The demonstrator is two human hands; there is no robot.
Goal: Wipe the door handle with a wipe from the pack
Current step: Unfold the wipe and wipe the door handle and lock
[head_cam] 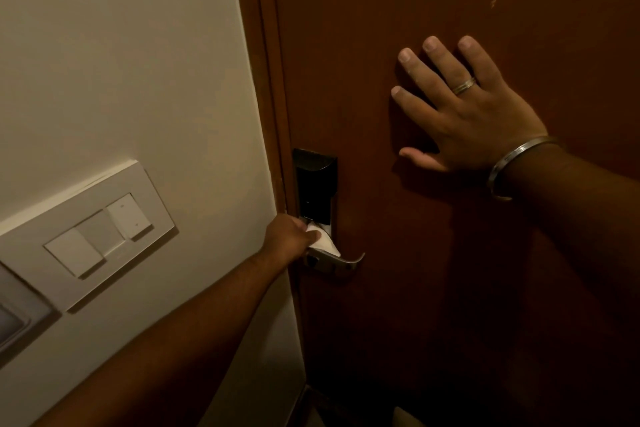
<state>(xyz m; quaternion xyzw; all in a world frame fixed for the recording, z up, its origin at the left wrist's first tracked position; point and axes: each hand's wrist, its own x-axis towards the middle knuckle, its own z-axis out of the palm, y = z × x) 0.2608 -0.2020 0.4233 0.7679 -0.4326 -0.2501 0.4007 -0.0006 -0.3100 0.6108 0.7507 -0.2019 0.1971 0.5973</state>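
Note:
A silver lever door handle (341, 262) sticks out from a dark lock plate (315, 184) at the left edge of a brown wooden door (398, 305). My left hand (291, 239) holds a white wipe (323, 243) pressed on the inner end of the handle, where it meets the lock plate. My right hand (467, 107) lies flat on the door, fingers spread, above and to the right of the handle. It wears a ring and a metal bangle. The pack of wipes is not in view.
A cream wall (121, 62) runs along the left of the door frame (266, 80). A white switch panel (100, 236) with several rocker switches is mounted on it. Part of another panel (14, 319) shows at the left edge.

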